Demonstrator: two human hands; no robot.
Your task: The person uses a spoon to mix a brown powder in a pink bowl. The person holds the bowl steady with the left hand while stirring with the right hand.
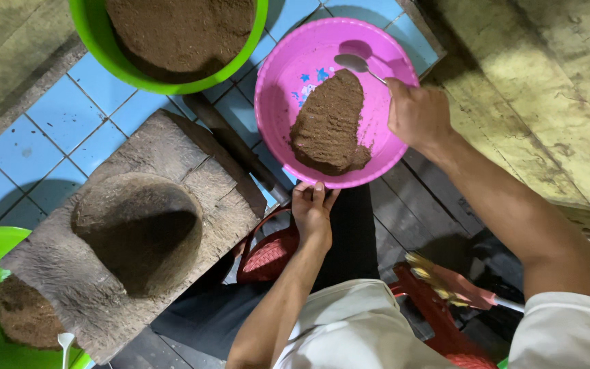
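Now your left hand grips the near rim of the pink bowl on the tiled floor, right hand holding a spoon over the brown mound inside

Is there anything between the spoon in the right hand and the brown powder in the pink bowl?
Nothing visible blocks it. The right hand holds the spoon over the bare inside of the pink bowl, just above the brown powder. The left hand grips the near rim, away from that path.
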